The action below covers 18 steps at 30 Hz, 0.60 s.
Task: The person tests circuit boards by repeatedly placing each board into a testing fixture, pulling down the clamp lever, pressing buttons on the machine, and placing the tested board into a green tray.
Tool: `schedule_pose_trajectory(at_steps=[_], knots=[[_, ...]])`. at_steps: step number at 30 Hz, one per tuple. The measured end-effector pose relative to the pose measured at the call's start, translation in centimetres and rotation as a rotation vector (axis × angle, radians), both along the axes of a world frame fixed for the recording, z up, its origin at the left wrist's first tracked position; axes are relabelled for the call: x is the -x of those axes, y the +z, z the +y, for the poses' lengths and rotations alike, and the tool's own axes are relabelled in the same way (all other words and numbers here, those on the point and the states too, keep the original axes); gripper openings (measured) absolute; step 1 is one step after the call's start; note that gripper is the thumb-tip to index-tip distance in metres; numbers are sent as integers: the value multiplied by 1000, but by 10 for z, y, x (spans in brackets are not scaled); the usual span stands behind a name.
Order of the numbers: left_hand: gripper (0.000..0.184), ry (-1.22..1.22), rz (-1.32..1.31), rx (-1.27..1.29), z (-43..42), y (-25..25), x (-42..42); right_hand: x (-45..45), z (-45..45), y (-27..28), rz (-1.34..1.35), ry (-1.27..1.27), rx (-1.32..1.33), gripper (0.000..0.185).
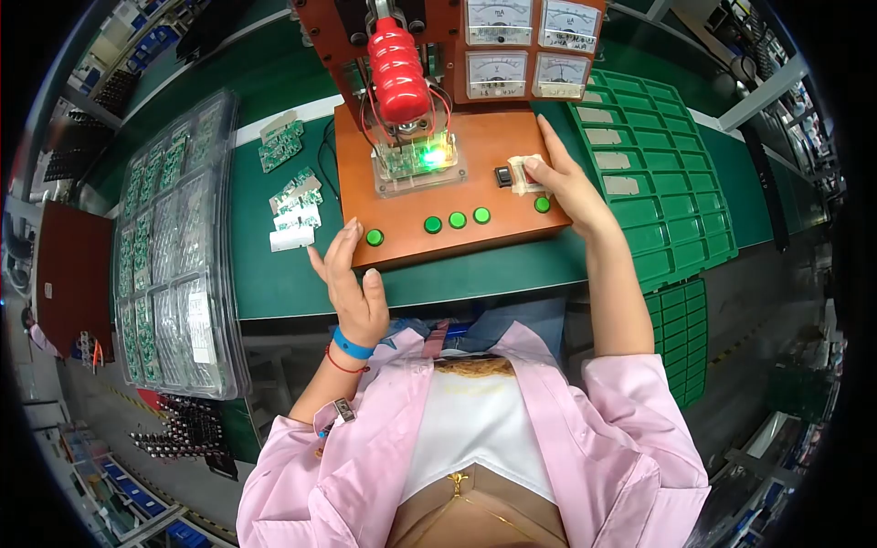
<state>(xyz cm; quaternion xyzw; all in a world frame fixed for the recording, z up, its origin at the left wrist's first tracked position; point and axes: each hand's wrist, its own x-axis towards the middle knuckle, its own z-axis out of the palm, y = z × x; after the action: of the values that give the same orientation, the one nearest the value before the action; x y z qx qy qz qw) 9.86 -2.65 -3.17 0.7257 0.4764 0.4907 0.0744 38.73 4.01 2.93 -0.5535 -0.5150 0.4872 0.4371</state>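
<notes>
An orange test box (493, 219) stands before me with green round buttons (458, 220) along its front. Above it hangs a red ribbed lever handle (398, 78). Under the handle, a clear fixture (420, 169) glows green and yellow; what sits inside is hard to make out. My right hand (575, 194) rests on the box's right side, fingers stretched along the edge and thumb on a taped rocker switch (527, 173). My left hand (354, 290) is open at the front left corner, fingers spread, holding nothing. Small circuit boards (298, 208) lie beyond its fingertips.
Clear plastic trays (219, 301) of circuit boards are stacked at left. A green compartment tray (671, 196) with several pale pieces lies at right, another green tray (681, 338) below it. Analog meters (498, 75) face me at the back. A green circuit board (281, 146) lies left of the box.
</notes>
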Motion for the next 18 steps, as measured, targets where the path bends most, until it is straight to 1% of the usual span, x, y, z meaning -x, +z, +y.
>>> schedule_pose_trajectory(at_steps=[2, 4, 5, 6, 7, 8, 9, 11, 15, 18], knots=[[41, 11, -17, 1, -1, 0, 0, 1, 8, -8, -10, -10, 17, 68], [39, 23, -46, 3, 0, 4, -1, 2, 7, -5, -60, -48, 60, 69], [37, 27, 10, 15, -2, 6, -1, 3, 5, -3, -84, -68, 78, 70], [34, 29, 67, 25, -2, 9, 0, 3, 2, -10, -299, -117, -110, 67], [32, 30, 123, 34, -1, 11, 0, 4, -1, -20, -352, -169, -316, 61], [27, 74, 179, 22, -1, 8, 0, 9, -12, -12, -500, -181, -454, 59], [27, 74, 186, 22, 0, 8, 1, 17, -25, 0, -647, -193, -590, 57], [27, 66, 203, 25, 0, 10, 3, 28, -48, 11, -1040, -120, -656, 55], [25, 74, 202, -5, 4, 9, 1, 36, -56, -1, -1188, -26, -590, 50], [26, 82, 208, -34, 5, 8, 1, 34, -57, -4, -1140, -20, -593, 50]])
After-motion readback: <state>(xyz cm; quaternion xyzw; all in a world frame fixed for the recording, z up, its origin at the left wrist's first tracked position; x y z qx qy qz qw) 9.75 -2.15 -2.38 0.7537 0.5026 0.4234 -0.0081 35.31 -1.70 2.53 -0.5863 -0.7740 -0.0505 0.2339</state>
